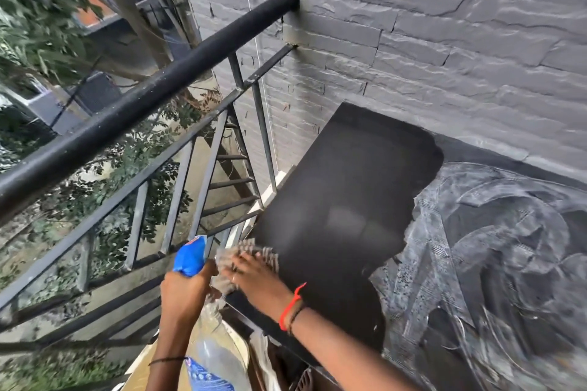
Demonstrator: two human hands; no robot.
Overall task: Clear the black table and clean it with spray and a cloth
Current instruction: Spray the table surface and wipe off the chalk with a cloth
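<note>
While the left hand (182,292) is wrapped round the neck of the spray bottle (191,255), held just off the desk's edge at seven o'clock of the view, the right hand (254,276) lies flat with fingers extended, pressing the cloth (255,251) onto the near-left corner of the black desk (349,194). Wiped surface reads dark from the cloth toward twelve o'clock, and chalky smears (492,232) cover the three-to-five o'clock portion. By my assessment the cloth is limp, light and probably damp, best bunched under the palm, whereas the plastic bottle is stiff, possibly slick, and safest gripped at its neck.
</note>
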